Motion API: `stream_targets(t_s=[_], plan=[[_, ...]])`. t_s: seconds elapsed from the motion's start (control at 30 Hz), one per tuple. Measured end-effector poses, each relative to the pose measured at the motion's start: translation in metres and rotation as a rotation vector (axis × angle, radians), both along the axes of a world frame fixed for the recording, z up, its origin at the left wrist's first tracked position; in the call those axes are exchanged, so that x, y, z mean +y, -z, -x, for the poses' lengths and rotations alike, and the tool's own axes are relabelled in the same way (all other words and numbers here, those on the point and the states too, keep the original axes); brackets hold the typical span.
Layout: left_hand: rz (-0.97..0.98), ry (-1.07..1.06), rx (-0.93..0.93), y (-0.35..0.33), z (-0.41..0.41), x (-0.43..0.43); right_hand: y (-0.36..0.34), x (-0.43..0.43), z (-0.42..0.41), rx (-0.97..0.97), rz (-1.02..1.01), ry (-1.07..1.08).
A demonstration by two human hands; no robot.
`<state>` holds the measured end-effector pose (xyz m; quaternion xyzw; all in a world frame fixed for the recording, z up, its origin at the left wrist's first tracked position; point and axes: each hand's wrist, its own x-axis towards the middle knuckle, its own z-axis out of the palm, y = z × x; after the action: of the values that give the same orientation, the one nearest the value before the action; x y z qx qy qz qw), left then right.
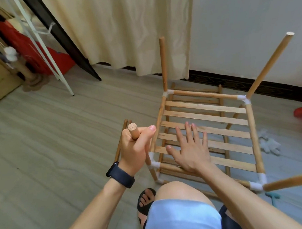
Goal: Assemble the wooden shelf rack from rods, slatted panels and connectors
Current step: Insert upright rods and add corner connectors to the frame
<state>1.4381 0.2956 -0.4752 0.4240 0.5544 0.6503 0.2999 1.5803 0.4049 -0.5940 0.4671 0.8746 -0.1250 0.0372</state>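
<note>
Pale grey floor (48,141) fills the head view, with a cream curtain (121,34) hanging well beyond both hands.

I judge the step in hand to be fitting the last corner upright of the rack. The slatted panel (219,115) lies flat in its frame, under and ahead of the right hand. Three upright rods (163,62) already rise from its other corners: one straight ahead of the right hand, one far off to its right, and one leaning out low at its right.

My left hand (136,148) is closed in a fist round a rod (134,132), thumb laid along the top, with the cut end poking out above the knuckles. The rod runs down towards the white connector (153,164) just below that hand, between the two hands. The fist covers most of the shaft, so I cannot tell whether the tip is fully home in the socket; it looks entered at least.

My right hand (190,151) is open, fingers straight and spread, palm down on the slats just beside that corner. It grips nothing.

The next move, as I judge it, calls for a straight downward push, perhaps with a twist, along the socket's line. The flat hand should bear down meanwhile so the frame does not tip. Loose rods (120,142) lie on the floor just left of the left hand.
</note>
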Motion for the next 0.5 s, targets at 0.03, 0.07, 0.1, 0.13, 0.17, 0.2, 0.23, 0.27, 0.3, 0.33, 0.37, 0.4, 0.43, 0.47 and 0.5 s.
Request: stream_targets(t_s=[0.03, 0.07, 0.1, 0.13, 0.17, 0.2, 0.23, 0.27, 0.3, 0.33, 0.37, 0.4, 0.43, 0.47, 0.5], plan=[[-0.010, 0.028, -0.015, 0.0024, 0.0014, -0.0010, 0.0011, -0.0012, -0.0001, 0.000, -0.001, -0.002], [-0.014, 0.055, -0.024, 0.0042, 0.0029, -0.0010, 0.0023, -0.0016, -0.0003, 0.001, 0.000, -0.002], [-0.012, 0.082, -0.028, 0.0052, 0.0043, -0.0002, 0.0037, -0.0016, -0.0007, 0.000, 0.001, -0.003], [-0.007, 0.106, -0.030, 0.0055, 0.0052, 0.0007, 0.0045, -0.0014, -0.0013, -0.003, 0.002, -0.005], [-0.003, 0.131, -0.033, 0.0056, 0.0061, 0.0017, 0.0050, -0.0011, -0.0019, -0.007, 0.003, -0.006], [0.001, 0.157, -0.039, 0.0054, 0.0069, 0.0023, 0.0051, -0.0008, -0.0022, -0.011, 0.004, -0.007], [0.007, 0.178, -0.046, 0.0049, 0.0077, 0.0025, 0.0049, -0.0006, -0.0024, -0.016, 0.004, -0.010], [0.012, 0.194, -0.051, 0.0041, 0.0085, 0.0027, 0.0039, -0.0002, -0.0024, -0.019, 0.003, -0.014], [0.018, 0.206, -0.054, 0.0039, 0.0093, 0.0031, 0.0031, 0.0002, -0.0024, -0.020, 0.002, -0.017], [0.026, 0.215, -0.051, 0.0035, 0.0099, 0.0035, 0.0022, 0.0005, -0.0024, -0.023, 0.003, -0.020], [0.034, 0.219, -0.046, 0.0026, 0.0102, 0.0036, 0.0015, 0.0008, -0.0027, -0.031, 0.006, -0.022], [0.040, 0.216, -0.040, 0.0010, 0.0099, 0.0035, 0.0011, 0.0012, -0.0028, -0.041, 0.008, -0.025], [0.043, 0.206, -0.032, -0.0001, 0.0094, 0.0033, 0.0007, 0.0017, -0.0025, -0.049, 0.009, -0.026], [0.044, 0.187, -0.022, -0.0011, 0.0085, 0.0032, 0.0004, 0.0028, -0.0021, -0.055, 0.009, -0.029], [0.044, 0.158, -0.014, -0.0019, 0.0071, 0.0028, 0.0002, 0.0044, -0.0015, -0.059, 0.013, -0.035]])
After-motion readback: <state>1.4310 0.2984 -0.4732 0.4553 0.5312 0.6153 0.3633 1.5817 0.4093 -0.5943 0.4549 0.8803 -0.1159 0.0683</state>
